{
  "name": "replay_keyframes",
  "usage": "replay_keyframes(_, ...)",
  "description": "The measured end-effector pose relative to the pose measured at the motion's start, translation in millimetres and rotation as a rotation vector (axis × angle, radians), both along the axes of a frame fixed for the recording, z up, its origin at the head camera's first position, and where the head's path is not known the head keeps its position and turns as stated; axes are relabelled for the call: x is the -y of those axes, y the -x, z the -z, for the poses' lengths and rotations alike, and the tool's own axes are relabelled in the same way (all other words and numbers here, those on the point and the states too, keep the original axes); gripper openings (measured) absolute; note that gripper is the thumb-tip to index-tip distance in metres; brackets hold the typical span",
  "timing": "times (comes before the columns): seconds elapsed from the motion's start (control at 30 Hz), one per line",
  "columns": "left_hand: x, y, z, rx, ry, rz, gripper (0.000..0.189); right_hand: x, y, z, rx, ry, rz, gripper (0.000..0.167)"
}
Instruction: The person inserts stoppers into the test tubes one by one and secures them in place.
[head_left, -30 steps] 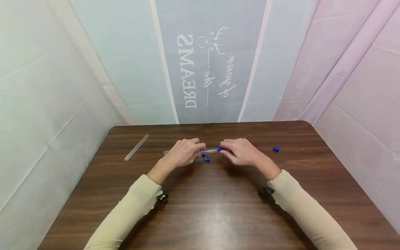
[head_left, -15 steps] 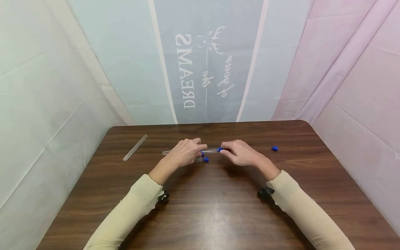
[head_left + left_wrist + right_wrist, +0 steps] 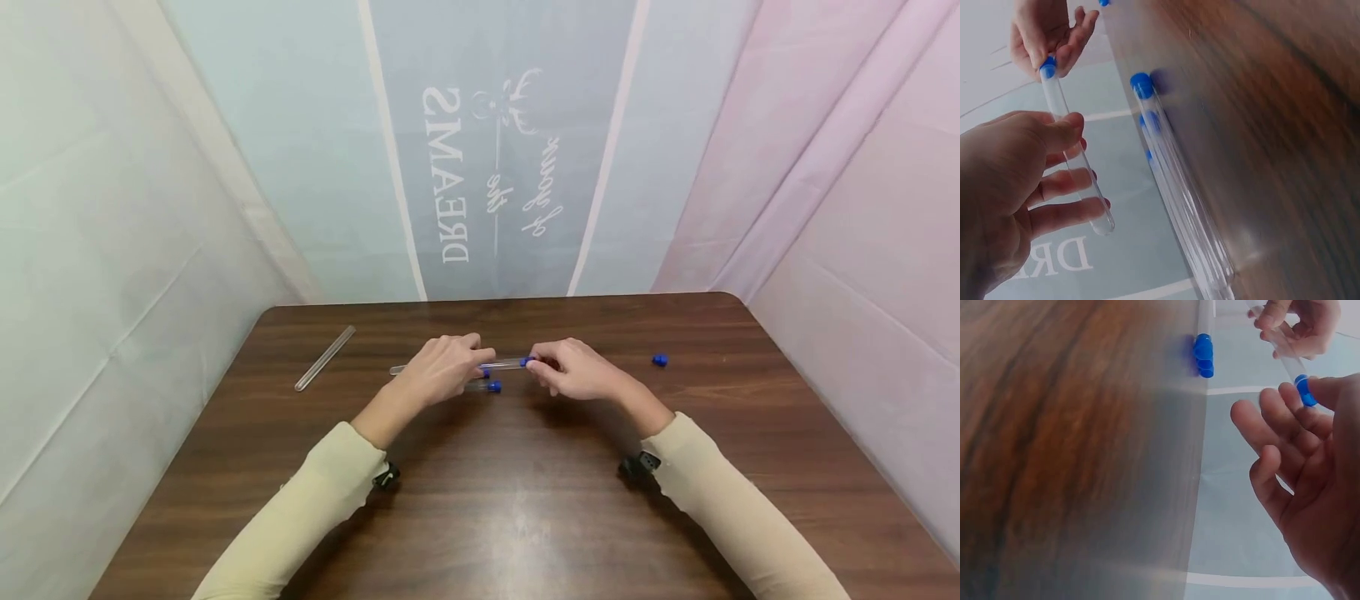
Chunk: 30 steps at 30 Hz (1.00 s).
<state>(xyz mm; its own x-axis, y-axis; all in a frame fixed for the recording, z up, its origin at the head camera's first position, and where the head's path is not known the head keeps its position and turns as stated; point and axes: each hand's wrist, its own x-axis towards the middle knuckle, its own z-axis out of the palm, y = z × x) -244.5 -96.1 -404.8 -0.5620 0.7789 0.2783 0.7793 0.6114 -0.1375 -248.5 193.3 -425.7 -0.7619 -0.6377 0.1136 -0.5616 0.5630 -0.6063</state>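
My left hand [image 3: 438, 367] holds a clear test tube [image 3: 1055, 101] between thumb and fingers, above the table. In the left wrist view the tube's rounded end points down past my spread fingers. A blue cap [image 3: 1049, 66] sits at its other end, and my right hand [image 3: 573, 368] pinches it with the thumb against the fingers. The right wrist view shows that hand's other fingers [image 3: 1266, 478] loosely bent. Below the held tube, several capped test tubes [image 3: 1179, 181] lie side by side on the table, partly hidden by my left hand in the head view.
An uncapped clear tube [image 3: 325, 358] lies slanted at the table's back left. A loose blue cap [image 3: 660, 360] is on the right. The brown wooden table [image 3: 517, 500] ends at a hanging cloth [image 3: 517, 275], with pale cloth along both sides.
Both hands stay nearly in place with the tube between them. My right thumb and fingers have shifted slightly on the blue cap.
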Motion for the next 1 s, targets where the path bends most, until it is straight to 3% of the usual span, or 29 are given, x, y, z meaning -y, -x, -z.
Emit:
replay_keyframes(0.2, 8.0, 0.7, 3.4, -0.006, -0.029, 0.007, 0.017, 1.8, 2.8, 5.4, -0.16, -0.034, 0.025, 0.018)
replay_keyframes(0.33, 12.1, 1.6, 4.4, 0.015, -0.04, 0.003, 0.019, -0.3, 2.3, 3.1, -0.176, -0.019, 0.044, 0.011)
replay_keyframes(0.6, 16.4, 1.5, 1.7, 0.036, -0.076, -0.025, 0.017, -7.1, -0.2, -4.6, -0.231, 0.018, 0.081, 0.031)
replay_keyframes(1.0, 12.9, 0.9, 1.9, 0.029, -0.087, 0.009, 0.018, -3.1, 0.2, -2.9, -0.426, -0.077, 0.02, 0.013)
